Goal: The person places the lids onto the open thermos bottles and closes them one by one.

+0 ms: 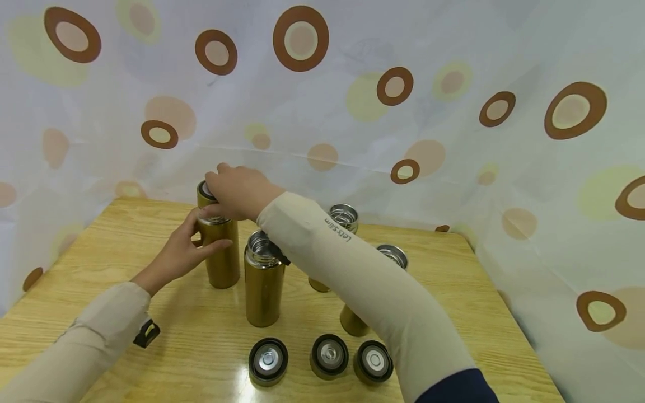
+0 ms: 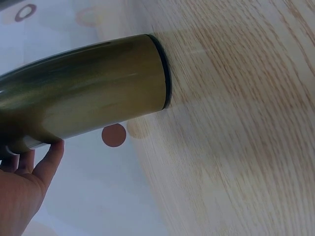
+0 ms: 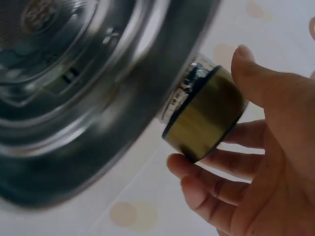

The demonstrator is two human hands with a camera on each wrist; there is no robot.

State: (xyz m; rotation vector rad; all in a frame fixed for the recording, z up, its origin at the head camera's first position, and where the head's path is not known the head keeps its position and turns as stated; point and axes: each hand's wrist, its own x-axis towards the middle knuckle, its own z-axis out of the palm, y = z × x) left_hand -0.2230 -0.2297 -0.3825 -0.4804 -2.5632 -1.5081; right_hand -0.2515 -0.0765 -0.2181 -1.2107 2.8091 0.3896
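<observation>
A gold vacuum flask (image 1: 223,260) stands upright at the left of the table; in the left wrist view its body (image 2: 98,83) rests on the wood. My left hand (image 1: 176,251) grips its upper part between thumb and fingers. My right hand (image 1: 241,191) holds the gold lid (image 1: 202,197) at the flask's top. In the right wrist view, thumb and fingers lie around the lid (image 3: 209,118), and a strip of silver neck shows beside it. Beneath my right wrist stands an open gold flask (image 1: 264,285), its steel mouth (image 3: 123,118) large in the right wrist view.
Two more lidless flasks, one further back (image 1: 344,215) and one nearer (image 1: 355,322), are partly hidden by my right arm. Three lids lie underside up at the front: left (image 1: 269,361), middle (image 1: 329,356) and right (image 1: 374,362). A patterned sheet (image 1: 282,123) hangs behind the wooden table (image 1: 191,352).
</observation>
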